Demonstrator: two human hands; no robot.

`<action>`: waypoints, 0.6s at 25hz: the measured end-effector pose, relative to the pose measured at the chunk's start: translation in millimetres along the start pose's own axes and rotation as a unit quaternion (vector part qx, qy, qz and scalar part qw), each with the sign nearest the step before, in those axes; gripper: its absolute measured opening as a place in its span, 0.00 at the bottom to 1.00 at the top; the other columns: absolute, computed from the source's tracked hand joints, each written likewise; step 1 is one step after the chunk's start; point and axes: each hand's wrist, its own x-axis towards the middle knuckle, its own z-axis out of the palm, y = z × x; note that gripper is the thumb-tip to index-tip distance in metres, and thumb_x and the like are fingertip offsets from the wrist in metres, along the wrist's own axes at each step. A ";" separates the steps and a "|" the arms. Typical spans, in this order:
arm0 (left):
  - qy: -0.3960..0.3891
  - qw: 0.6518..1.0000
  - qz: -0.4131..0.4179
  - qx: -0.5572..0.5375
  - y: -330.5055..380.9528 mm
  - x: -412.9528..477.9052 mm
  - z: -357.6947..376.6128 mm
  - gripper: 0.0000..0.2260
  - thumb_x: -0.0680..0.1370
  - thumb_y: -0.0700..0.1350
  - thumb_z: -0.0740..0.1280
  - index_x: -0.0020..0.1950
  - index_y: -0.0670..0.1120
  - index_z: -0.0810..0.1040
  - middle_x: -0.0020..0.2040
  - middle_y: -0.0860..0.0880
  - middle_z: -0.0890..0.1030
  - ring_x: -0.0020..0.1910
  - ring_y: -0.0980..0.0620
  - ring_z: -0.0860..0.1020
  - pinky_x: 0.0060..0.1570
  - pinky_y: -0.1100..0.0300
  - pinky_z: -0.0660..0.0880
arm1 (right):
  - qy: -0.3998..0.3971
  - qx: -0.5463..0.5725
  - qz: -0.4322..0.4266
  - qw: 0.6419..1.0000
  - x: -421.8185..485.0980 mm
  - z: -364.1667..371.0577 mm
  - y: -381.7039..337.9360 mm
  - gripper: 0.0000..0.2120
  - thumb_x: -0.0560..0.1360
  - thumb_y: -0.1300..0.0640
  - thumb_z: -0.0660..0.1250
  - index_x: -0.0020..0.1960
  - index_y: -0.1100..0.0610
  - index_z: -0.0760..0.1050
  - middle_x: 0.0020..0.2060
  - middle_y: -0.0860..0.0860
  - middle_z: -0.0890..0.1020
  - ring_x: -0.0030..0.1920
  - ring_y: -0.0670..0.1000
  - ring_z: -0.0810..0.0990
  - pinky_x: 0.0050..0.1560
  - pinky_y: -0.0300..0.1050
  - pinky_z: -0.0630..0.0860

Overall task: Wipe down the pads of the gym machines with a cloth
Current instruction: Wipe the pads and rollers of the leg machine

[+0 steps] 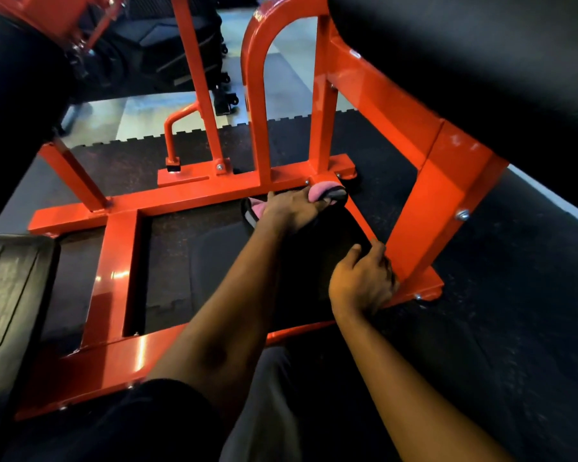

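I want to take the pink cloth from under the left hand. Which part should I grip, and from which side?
The cloth shows at both sides of the left hand. Probably pinch the left end, from the left; the right end is crowded against the orange frame.

Blk rubber puzzle mats (pixel 481 328) meet pale floor (pixel 147 118); blk wheeled gear (pixel 181 55) in bkgd.

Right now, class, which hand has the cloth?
The left hand, reaching farther forward, grips the pink cloth; the right hand, nearer, has no cloth and sits by the orange frame.
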 end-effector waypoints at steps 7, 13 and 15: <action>0.002 0.976 0.137 -0.170 -66.9 -50.7 -11.6 0.42 0.67 0.66 0.64 0.79 0.56 0.60 0.76 0.51 0.68 0.75 0.52 0.66 0.76 0.47 0.59 | 0.106 0.316 0.053 0.941 55.1 -18.3 -31.6 0.20 0.74 0.50 0.59 0.57 0.61 0.79 0.52 0.59 0.84 0.55 0.62 0.81 0.57 0.55 0.73; 0.155 0.951 -0.222 -0.149 -133.5 -91.5 4.3 0.20 0.82 0.55 0.56 0.67 0.47 0.75 0.68 0.41 0.75 0.68 0.38 0.71 0.67 0.39 0.66 | -0.467 -0.235 -0.336 0.783 49.1 17.0 -107.1 0.58 0.55 0.15 0.62 0.79 0.32 0.47 0.82 0.45 0.44 0.82 0.59 0.40 0.71 0.76 0.39; 0.146 0.930 -0.276 -0.194 -132.7 -98.9 12.1 0.24 0.83 0.58 0.50 0.65 0.45 0.75 0.65 0.36 0.76 0.65 0.34 0.73 0.64 0.40 0.69 | -0.462 -0.266 -0.347 0.772 52.1 41.4 -104.8 0.54 0.59 0.14 0.57 0.79 0.31 0.46 0.82 0.43 0.44 0.81 0.60 0.39 0.69 0.78 0.38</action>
